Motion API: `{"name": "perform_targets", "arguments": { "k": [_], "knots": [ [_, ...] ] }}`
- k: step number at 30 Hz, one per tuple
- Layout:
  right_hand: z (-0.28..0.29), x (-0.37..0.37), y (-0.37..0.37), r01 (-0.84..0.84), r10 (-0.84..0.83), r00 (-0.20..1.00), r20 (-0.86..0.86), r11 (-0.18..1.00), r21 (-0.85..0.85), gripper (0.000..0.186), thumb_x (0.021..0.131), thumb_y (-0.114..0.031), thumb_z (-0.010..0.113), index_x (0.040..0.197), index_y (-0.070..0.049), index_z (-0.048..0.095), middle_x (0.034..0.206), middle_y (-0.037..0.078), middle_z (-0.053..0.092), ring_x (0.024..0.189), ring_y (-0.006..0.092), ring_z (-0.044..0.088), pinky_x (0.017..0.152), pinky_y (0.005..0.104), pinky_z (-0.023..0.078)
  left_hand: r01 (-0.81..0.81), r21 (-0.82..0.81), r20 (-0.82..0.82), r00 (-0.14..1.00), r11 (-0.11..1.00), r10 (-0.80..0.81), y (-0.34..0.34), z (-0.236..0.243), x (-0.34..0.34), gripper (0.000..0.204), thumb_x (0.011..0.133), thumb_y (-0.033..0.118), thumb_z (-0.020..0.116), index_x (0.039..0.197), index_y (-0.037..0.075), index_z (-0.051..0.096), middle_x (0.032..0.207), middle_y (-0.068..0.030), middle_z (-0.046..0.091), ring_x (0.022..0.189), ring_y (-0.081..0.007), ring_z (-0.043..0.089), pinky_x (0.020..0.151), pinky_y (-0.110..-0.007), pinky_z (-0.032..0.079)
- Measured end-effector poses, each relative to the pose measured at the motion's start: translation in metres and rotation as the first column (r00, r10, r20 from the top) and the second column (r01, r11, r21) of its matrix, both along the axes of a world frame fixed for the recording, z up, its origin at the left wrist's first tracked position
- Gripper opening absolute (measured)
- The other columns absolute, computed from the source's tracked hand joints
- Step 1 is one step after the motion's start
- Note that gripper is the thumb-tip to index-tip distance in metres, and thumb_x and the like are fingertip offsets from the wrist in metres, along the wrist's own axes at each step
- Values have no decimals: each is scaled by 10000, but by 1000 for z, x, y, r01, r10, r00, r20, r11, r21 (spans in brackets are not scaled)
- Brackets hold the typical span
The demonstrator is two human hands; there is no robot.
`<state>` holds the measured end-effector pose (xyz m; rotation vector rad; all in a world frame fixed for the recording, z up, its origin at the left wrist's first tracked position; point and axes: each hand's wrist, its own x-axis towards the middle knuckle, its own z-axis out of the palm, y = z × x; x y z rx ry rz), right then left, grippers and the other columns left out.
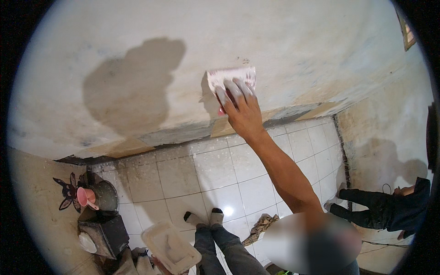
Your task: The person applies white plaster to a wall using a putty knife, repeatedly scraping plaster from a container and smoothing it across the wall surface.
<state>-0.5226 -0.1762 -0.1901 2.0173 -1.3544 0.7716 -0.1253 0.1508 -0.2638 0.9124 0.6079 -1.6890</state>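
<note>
My right hand (240, 105), fingers white with residue, grips a rectangular white-coated tool (231, 72) with a reddish part against the pale wall (311, 50). The wall's lower strip is patchy grey and tan. At the bottom, a pale plastic tray (169, 243) with grey residue in it is held by my left hand (159, 266), mostly hidden beneath it.
Below lie white floor tiles (213, 165) and a cloth (261, 229). At left are a dark pot (105, 195), pink dipper (85, 196) and black box (107, 231). Another person in dark clothes (398, 206) is at right. A blurred oval hides the bottom right.
</note>
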Motion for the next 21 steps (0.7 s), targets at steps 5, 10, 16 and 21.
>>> {"name": "perform_targets", "arguments": {
  "k": [5,10,16,21],
  "knots": [
    [28,-37,27,232,-209,957,201,968,-99,531,758,-7,566,1286,-42,528,1313,170,485,1200,403,455,954,515,398,36,-110,-195,979,993,-57,39,-88,69,710,746,548,673,1304,148,493,1211,-95,577,1014,-337,578,769,-569,502],
    [91,-45,-24,379,-214,839,501,890,-255,548,751,28,528,1297,2,484,1248,260,472,1151,436,431,974,522,352,173,-64,-259,948,983,-184,24,-84,69,554,784,511,642,1194,149,548,1101,-84,608,940,-319,590,706,-549,502],
    [10,19,-14,137,-101,938,332,987,-89,421,745,-26,618,1158,-4,541,1207,193,526,1084,404,498,883,582,371,142,-32,-98,985,989,-145,6,-35,33,674,750,564,656,1252,145,494,1181,-108,559,1024,-342,548,800,-574,457],
    [-34,26,38,54,-31,911,412,998,-45,364,722,65,602,1078,3,560,1134,190,549,1011,375,516,846,414,432,71,-40,-2,997,997,-71,10,-26,24,842,702,617,685,1346,140,427,1291,-133,505,1120,-365,508,901,-595,421]
  ]
}}
